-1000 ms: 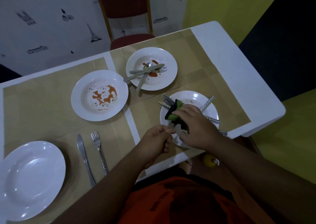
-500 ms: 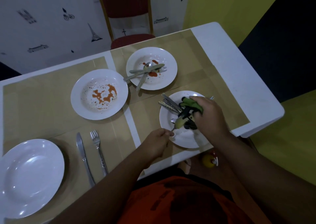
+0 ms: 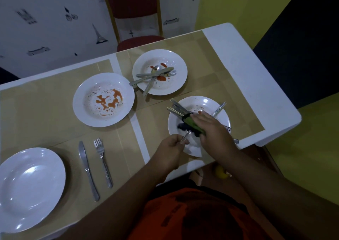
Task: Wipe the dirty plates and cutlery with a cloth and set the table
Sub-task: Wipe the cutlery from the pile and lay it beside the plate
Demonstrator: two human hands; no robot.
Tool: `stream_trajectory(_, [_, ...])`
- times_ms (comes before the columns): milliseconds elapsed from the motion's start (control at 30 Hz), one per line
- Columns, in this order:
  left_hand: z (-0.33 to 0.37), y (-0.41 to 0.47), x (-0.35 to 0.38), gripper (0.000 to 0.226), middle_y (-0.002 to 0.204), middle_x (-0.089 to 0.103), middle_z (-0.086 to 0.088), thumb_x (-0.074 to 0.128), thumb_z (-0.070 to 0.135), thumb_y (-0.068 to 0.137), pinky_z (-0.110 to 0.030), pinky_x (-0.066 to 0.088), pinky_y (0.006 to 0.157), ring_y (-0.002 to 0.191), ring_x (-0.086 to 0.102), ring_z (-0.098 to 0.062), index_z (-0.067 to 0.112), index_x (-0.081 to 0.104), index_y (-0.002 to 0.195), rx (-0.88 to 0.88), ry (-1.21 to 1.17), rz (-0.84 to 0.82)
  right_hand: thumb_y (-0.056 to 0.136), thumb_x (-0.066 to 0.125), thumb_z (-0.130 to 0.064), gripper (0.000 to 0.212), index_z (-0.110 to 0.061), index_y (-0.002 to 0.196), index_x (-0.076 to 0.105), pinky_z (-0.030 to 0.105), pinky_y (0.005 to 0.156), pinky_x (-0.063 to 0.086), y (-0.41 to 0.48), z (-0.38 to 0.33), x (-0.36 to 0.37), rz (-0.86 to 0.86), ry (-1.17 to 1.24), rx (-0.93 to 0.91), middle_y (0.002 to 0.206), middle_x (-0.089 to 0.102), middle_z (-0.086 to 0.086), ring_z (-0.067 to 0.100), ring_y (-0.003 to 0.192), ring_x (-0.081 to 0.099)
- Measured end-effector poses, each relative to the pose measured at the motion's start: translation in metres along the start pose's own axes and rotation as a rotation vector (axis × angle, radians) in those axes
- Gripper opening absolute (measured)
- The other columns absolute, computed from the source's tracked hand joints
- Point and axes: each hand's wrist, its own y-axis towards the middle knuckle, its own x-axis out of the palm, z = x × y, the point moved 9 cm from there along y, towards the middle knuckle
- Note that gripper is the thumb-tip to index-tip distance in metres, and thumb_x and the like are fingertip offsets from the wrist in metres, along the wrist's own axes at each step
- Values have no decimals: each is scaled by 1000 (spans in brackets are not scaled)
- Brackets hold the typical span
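My left hand [image 3: 171, 145] pinches the handle of a metal utensil [image 3: 185, 136] over the near right plate [image 3: 200, 103]. My right hand [image 3: 212, 129] grips a green and dark cloth [image 3: 190, 123] wrapped round the utensil's far end, which is hidden. Several more pieces of cutlery [image 3: 177, 107] lie across that plate. A plate smeared with red sauce [image 3: 103, 99] sits mid-table. Another dirty plate [image 3: 159, 72] at the back holds a spoon, knife and fork. A clean plate [image 3: 30, 183] stands at the near left, with a knife [image 3: 88, 170] and fork [image 3: 102, 161] beside it.
The plates sit on tan placemats [image 3: 45, 111] on a white table [image 3: 247, 78]. A red chair [image 3: 135, 12] stands behind the table's far edge. A small yellow object [image 3: 221, 172] lies on the floor below the near edge.
My right hand has slid the cloth back along the utensil toward my left hand after reaching further out. My left hand has kept its hold on the handle.
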Motion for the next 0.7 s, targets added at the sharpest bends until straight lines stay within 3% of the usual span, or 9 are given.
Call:
stream_trajectory(133, [8,2,-5,20,61,45,0,44,3,100,-19,27,40,38,35,-4,10,59,88,33,-25,19,67,47,6,70,-16,132,54,31,115,22,-13,-28,18,-71,-42,-229,142,48,-1,18,138,31])
stream_trajectory(200, [8,-1,-7,22,63,50,3,46,2,99,-16,30,39,39,39,0,9,65,91,30,25,48,68,51,10,70,-16,132,55,32,112,29,-4,-13,14,-65,6,-148,139,51,0,18,135,38])
stream_trajectory(267, [0,-3,-9,23,63,48,2,49,11,99,-18,28,40,43,39,-4,9,71,98,-33,30,60,67,53,12,68,-16,128,58,24,104,35,10,1,3,-54,36,-26,127,60,4,21,123,50])
stream_trajectory(367, [-6,1,-18,34,69,47,-1,41,25,104,-22,27,46,53,37,-13,11,72,100,-95,52,102,70,50,13,61,-11,124,62,12,97,31,18,7,-26,58,106,80,121,63,7,21,115,54])
stream_trajectory(500, [-1,4,-30,36,70,47,-2,35,21,106,-23,32,48,55,38,-15,9,69,104,-87,147,167,74,51,14,65,-12,133,54,32,111,31,16,-5,-45,155,134,49,136,53,6,23,132,42])
stream_trajectory(600, [5,6,-22,33,62,45,-5,37,21,107,-26,38,50,52,40,-16,8,66,99,-25,123,133,69,50,13,72,-14,136,51,38,113,26,4,-33,-15,17,29,-192,142,48,3,26,137,32])
stream_trajectory(700, [3,6,-15,31,60,45,-6,38,15,107,-25,39,50,48,42,-14,5,61,90,12,34,121,65,55,12,74,-11,135,51,41,111,32,-14,-29,20,-135,-133,-351,141,50,4,28,136,36])
